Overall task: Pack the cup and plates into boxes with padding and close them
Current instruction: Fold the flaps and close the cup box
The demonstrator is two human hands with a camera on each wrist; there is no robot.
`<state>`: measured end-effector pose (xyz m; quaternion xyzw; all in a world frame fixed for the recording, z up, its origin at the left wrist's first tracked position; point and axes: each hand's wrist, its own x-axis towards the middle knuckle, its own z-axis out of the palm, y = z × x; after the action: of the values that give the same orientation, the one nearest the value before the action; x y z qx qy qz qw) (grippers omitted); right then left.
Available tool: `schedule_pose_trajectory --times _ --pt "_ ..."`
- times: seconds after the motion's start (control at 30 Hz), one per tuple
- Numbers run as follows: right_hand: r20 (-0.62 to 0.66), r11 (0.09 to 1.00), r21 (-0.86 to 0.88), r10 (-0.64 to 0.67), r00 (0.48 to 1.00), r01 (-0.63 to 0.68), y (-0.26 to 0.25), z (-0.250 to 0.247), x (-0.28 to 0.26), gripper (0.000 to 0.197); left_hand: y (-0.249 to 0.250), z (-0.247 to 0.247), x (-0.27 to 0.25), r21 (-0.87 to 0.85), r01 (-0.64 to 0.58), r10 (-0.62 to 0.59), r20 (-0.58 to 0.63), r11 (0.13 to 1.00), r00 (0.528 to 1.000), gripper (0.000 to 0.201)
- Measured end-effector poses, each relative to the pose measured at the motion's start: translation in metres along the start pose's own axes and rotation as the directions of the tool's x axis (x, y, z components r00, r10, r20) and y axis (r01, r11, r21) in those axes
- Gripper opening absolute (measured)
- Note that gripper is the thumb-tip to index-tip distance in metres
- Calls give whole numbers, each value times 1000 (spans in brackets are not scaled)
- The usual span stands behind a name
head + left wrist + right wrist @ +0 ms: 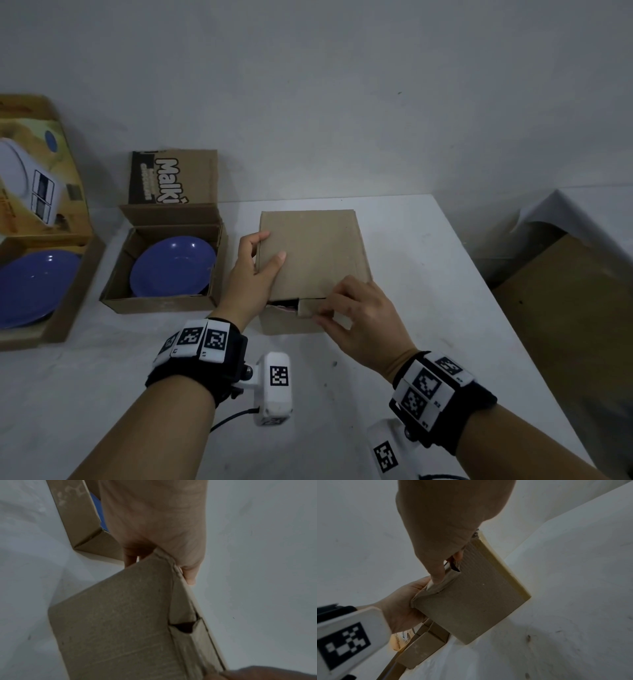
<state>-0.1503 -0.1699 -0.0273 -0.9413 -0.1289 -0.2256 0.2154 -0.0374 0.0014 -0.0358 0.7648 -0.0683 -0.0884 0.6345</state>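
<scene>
**Plain cardboard box being closed on a white table**

A plain brown box is seen at the middle of a white table, its lid down. The left hand is curled round the lid's left edge, thumb on top and fingers down the side. The right hand is pinching the front tuck flap at the near edge; a dark gap is left open beside it, and what lies inside cannot be made out. The cup is hidden from every view.

Just left of this box, an open box printed "Malki" is shown holding a blue plate, part of the rim hidden by the box wall. At the far left, a larger printed box holds a second blue plate, cut off by the frame edge.

In the left wrist view the fingertips are hidden behind the lid. In the right wrist view the pinch is dim and partly blocked by the palm.
</scene>
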Motion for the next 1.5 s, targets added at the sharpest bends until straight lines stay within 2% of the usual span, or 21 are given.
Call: schedule_pose_trajectory --times 0.27,0.47,0.53,0.63,0.73,0.8,0.9,1.03,1.2,1.33,1.5 --pt "-6 998 -39 -58 998 57 2 3 -1 12 0 -1 0 -1 13 -13 2 1000 1000 34" --pt "-39 995 -78 -59 998 56 0 5 -2 10 -1 -1 0 -1 9 -9 -1 1000 1000 35" --pt "-58 992 -125 -17 998 10 -1 3 2 10 -1 -1 0 -6 8 -8 1 1000 1000 35" --pt "-66 974 -196 103 992 -114 -1 0 9 32 0 -1 0 -15 14 -14 1 1000 1000 35" --pt "88 958 -212 216 972 -194 5 0 14 67 0 -2 -1 1 22 -22 5 1000 1000 36" --pt "184 958 -179 254 949 -222 11 4 15 79 -1 -1 -1 11 21 -21 0 1000 1000 36" --pt "197 973 -131 214 957 -190 18 11 15 76 -1 -1 0 22 10 -10 -6 1000 1000 35" --pt "130 974 -133 200 971 -183 19 16 16 69 -3 0 0 25 8 -7 -13 1000 1000 34" --pt "172 965 -228 168 971 -127 19 15 15 80 -6 0 1 -4 -6 6 -21 1000 1000 35" --pt "120 967 -209 175 977 -147 20 19 16 66 -9 1 5 -8 -12 12 -31 1000 999 32" --pt "119 961 -226 190 975 -160 29 21 27 63 -2 3 20 74 -6 7 -16 997 1000 32"
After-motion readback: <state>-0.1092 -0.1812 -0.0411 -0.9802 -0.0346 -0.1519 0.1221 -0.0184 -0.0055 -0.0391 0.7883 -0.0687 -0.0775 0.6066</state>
